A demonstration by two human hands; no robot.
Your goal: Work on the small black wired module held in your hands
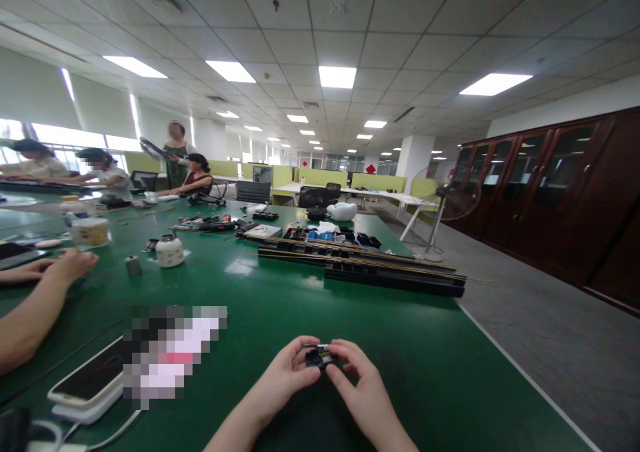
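Observation:
Between my two hands is a small black plastic part (320, 357) with an open, hollow middle and some pale and metallic bits inside. My left hand (287, 375) pinches its left side between thumb and fingers. On the opposite side, my right hand (361, 379) grips it with thumb and fingertips. The part sits just above the green table top (400, 345), near its front. Its exact kind is too small to make out, and the fingertips cover its ends.
Long black rails (395, 280) with thin brass-coloured rods lie across the table ahead. A phone (87, 375) on a white charger with cables is at left, near another person's hands (70, 265). A white jar (170, 251) stands beyond. A fan (440, 202) stands past the right edge.

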